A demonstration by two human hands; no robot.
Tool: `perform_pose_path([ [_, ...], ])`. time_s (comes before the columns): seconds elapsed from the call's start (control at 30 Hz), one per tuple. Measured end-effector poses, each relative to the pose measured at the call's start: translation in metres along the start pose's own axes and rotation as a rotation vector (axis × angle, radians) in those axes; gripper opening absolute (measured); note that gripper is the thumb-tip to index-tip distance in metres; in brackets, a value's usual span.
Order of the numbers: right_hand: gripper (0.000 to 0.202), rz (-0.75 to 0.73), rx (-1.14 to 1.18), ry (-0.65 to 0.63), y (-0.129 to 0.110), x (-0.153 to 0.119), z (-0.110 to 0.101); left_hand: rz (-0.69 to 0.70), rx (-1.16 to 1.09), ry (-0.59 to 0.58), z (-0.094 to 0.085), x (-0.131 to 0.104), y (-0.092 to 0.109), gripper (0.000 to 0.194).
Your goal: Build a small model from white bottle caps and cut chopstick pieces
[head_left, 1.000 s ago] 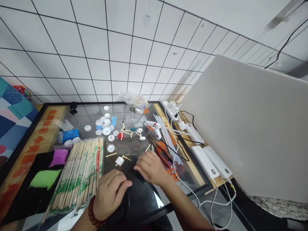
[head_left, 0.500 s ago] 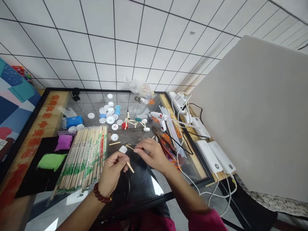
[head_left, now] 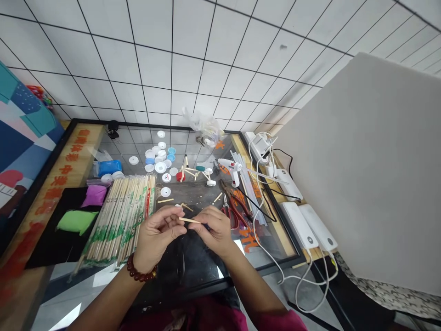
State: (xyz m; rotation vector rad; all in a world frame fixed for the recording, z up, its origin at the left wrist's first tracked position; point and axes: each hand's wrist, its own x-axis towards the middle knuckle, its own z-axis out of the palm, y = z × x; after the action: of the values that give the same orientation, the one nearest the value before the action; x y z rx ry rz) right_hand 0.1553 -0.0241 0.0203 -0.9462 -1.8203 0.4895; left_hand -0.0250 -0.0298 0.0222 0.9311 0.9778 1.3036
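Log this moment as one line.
bare left hand: at one end of short pale wooden stick, grip unclear | bare right hand: pinching its other end | nearby: white plastic glue gun

Dark-red beaded bracelet [head_left: 140, 276]; magenta right sleeve [head_left: 281, 321].

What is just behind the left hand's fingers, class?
Past the left hand, bits of wooden stick and the edge of a white piece show. The fingers cover the piece's remainder, whose shape cannot be seen.

Tiled wall [head_left: 155, 64] behind plastic bag [head_left: 204, 126] (crumpled, see-through); white power strip [head_left: 254, 146] to right.
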Motion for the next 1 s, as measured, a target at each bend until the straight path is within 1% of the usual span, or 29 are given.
perform_pose_path([
  [0.03, 0.014, -0.006, -0.011, 0.014, 0.0, -0.001, 0.0, 0.027, 0.039, -0.015, 0.0, 0.0, 0.001, 0.035],
  [0.1, 0.011, -0.019, -0.019, 0.037, -0.001, -0.001, -0.001, 0.07, 0.122, -0.023, 0.003, -0.002, 0.005, 0.022],
  [0.17, 0.008, -0.018, 0.0, 0.058, -0.002, -0.002, 0.0, 0.089, 0.169, -0.028, 0.005, -0.004, 0.007, 0.011],
  [0.2, 0.008, -0.007, 0.022, 0.066, -0.002, -0.002, 0.0, 0.088, 0.18, -0.033, 0.007, -0.005, 0.008, 0.008],
  [0.4, 0.011, 0.128, 0.208, 0.15, -0.004, -0.002, 0.0, 0.119, 0.235, -0.045, 0.009, -0.007, 0.006, 0.008],
  [0.47, 0.01, 0.147, 0.261, 0.161, -0.004, -0.002, 0.0, 0.117, 0.269, -0.056, 0.009, -0.006, 0.005, 0.008],
  [0.57, 0.008, 0.141, 0.303, 0.137, -0.005, -0.002, 0.0, 0.11, 0.31, -0.069, 0.009, -0.006, 0.004, 0.008],
  [0.73, 0.015, 0.151, 0.266, 0.109, -0.003, -0.003, -0.003, 0.044, 0.286, -0.083, 0.008, -0.009, 0.0, 0.013],
  [0.83, 0.019, 0.152, 0.282, 0.076, -0.001, -0.004, -0.005, 0.018, 0.247, -0.038, 0.006, -0.01, -0.005, 0.012],
  [0.9, 0.021, 0.175, 0.308, 0.037, 0.0, -0.005, -0.006, 0.058, 0.203, -0.005, 0.005, -0.011, -0.005, 0.009],
  [0.93, 0.021, 0.196, 0.326, 0.017, 0.0, -0.005, -0.006, 0.088, 0.181, -0.01, 0.004, -0.011, -0.004, 0.009],
  [1.0, 0.019, 0.252, 0.376, -0.023, 0.001, -0.006, -0.004, 0.146, 0.161, -0.058, 0.004, -0.012, 0.0, 0.008],
])
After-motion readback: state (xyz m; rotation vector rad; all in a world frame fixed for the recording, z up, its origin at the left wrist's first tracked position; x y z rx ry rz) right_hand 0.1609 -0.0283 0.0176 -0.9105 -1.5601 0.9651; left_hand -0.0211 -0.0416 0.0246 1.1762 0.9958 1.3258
